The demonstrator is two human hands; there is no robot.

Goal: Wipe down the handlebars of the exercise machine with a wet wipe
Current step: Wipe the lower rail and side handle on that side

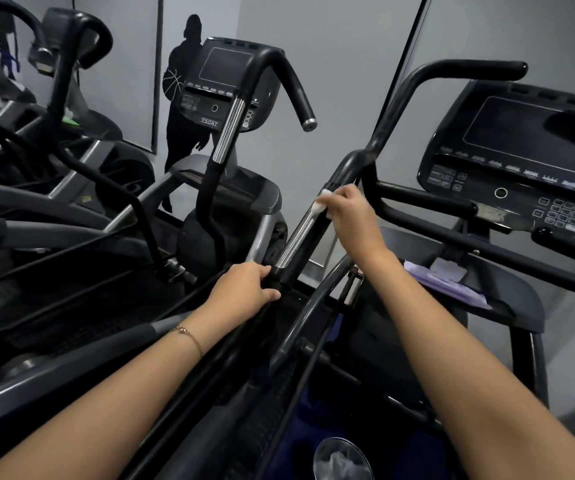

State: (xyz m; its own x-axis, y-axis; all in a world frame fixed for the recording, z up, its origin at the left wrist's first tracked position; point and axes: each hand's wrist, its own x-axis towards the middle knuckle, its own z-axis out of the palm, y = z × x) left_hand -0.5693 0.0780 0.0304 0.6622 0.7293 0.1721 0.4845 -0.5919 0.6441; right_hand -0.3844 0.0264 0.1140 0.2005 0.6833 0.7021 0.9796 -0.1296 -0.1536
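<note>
Right hand (350,211) with wet wipe (321,202) on handlebar (296,240), left hand (244,289) lower.

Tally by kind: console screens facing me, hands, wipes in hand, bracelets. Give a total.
Console screens: 2, the far console and the near console
Hands: 2, the left hand gripping the handlebar, the right hand wiping it
wet wipe in hand: 1
bracelet: 1
Total: 6

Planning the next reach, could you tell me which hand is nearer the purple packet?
Right. The right hand, holding the wipe on the handlebar, is up and left of the purple packet; the left hand grips the bar's lower end, farther left.
</note>
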